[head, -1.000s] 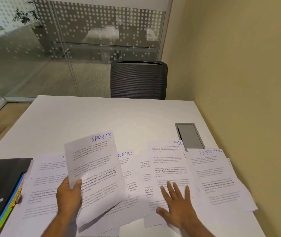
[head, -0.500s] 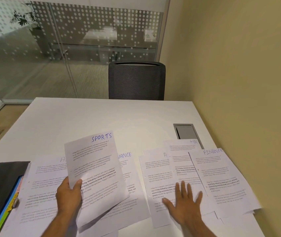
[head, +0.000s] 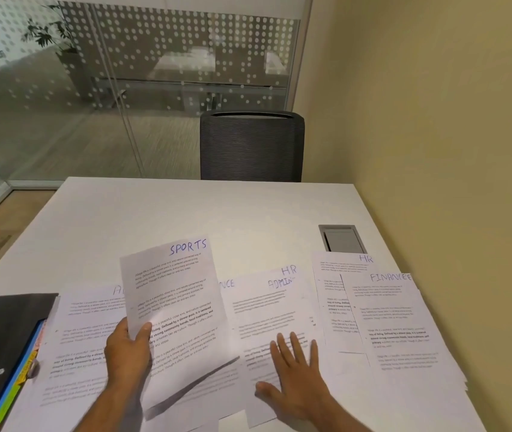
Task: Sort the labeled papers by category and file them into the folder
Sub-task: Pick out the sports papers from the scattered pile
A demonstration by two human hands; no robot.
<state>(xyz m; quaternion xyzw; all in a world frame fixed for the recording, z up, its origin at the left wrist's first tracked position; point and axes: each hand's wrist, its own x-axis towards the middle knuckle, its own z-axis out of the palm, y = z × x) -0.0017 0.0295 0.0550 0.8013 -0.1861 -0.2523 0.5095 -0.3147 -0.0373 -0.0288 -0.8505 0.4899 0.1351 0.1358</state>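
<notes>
On table point(head: 186, 213) | left hand point(head: 126, 353) grip pinches SPORTS sheet point(head: 173, 294) | right hand point(head: 295, 375) spread flat on ADMIN sheet point(head: 267, 310)

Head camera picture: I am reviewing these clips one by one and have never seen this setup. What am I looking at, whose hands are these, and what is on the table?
There is no machine here. A person wears a camera on the head, so you look forward and down at their own two bare hands.

The left hand grips a sheet marked SPORTS, lifted off the white table. The right hand lies flat, fingers straight, on a sheet marked ADMIN.

More labelled sheets lie spread and overlapping: an HR sheet and a FINANCE sheet to the right. At the left edge is a dark folder with coloured tabs. A grey chair stands beyond the table.
</notes>
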